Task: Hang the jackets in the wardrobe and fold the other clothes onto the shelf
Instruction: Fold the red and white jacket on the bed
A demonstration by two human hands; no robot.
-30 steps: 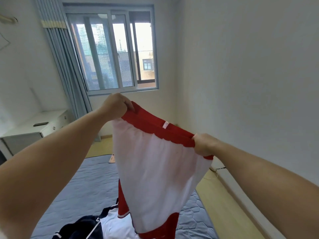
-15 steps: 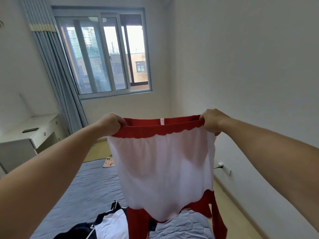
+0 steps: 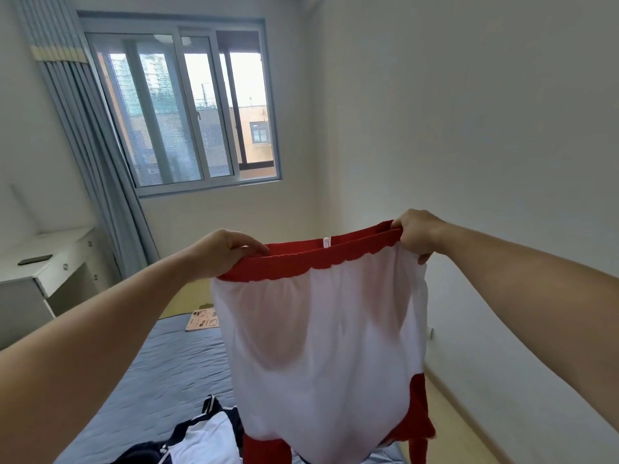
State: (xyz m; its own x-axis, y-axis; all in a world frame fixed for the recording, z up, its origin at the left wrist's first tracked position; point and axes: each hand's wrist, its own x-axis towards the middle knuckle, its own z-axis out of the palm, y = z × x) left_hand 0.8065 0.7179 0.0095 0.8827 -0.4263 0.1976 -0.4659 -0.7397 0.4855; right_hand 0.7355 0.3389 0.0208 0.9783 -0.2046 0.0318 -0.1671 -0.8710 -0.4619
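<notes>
Pinching at both ends: fingers [image 3: 249, 246] of the left hand [image 3: 224, 254] curl over the red waistband [image 3: 315, 259] at its left corner, thumb hidden behind the cloth. The right hand [image 3: 417, 234] grips the opposite corner, knuckles up, thumb tucked under. Band is stretched near taut between them, roughly level, right end a touch higher. Below it the red-and-white garment [image 3: 318, 336] hangs free in the air above the bed [image 3: 160, 363], white lining toward the camera, red legs trailing at the bottom (looks inside out, though I cannot be sure).

Judgement: this is no jacket, so it belongs with the folded clothes. The step in hand is squaring it up before the fold. To do it well, hold the corners level and let the legs drop straight. Then lay it flat on bare mattress and fold there rather than in mid-air. If it is inside out, turn it first.

Room: a navy-and-white garment [image 3: 201, 440] lies on the near part of the bed, just beside the hanging legs. Lowering straight down would likely land on it, so aim for the bare quilting farther up the bed. Right wall [image 3: 485, 145] is near the right forearm, with only a narrow floor strip [image 3: 469, 426] between it and the bed edge. More room lies to the left, toward the white desk [image 3: 57, 272] and curtain [image 3: 87, 135]. Wardrobe and shelf not in view.
</notes>
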